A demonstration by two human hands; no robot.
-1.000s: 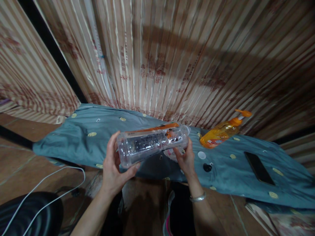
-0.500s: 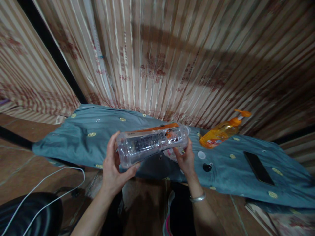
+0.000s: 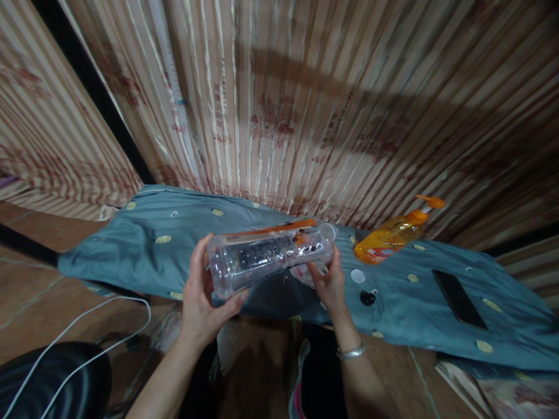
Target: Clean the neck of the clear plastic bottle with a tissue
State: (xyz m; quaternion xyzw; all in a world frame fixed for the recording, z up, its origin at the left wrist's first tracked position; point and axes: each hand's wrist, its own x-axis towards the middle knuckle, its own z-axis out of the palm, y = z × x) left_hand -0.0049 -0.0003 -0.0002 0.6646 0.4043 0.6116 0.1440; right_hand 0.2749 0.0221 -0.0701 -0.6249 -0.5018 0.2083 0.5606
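Observation:
A clear plastic bottle (image 3: 266, 256) with an orange and dark label lies sideways between my two hands, above the teal cloth. My left hand (image 3: 207, 297) grips its base end, thumb underneath at the front and fingers behind. At the neck end, my right hand (image 3: 331, 282) holds it, with the thumb at the near side and fingers partly hidden behind. The bottle looks uncapped, its mouth pointing right. Below it, partly covered by the bottle and my right hand, lies a pinkish, clear crumpled item (image 3: 303, 275) that I cannot make out.
On the teal cloth (image 3: 148, 256) stand or lie an orange pump bottle (image 3: 388, 238), a white disc (image 3: 357, 276), a small black object (image 3: 367, 298) and a dark phone (image 3: 459, 299). Striped curtains (image 3: 279, 105) hang behind. A white cable (image 3: 109, 299) loops over a black stool (image 3: 56, 378) at lower left.

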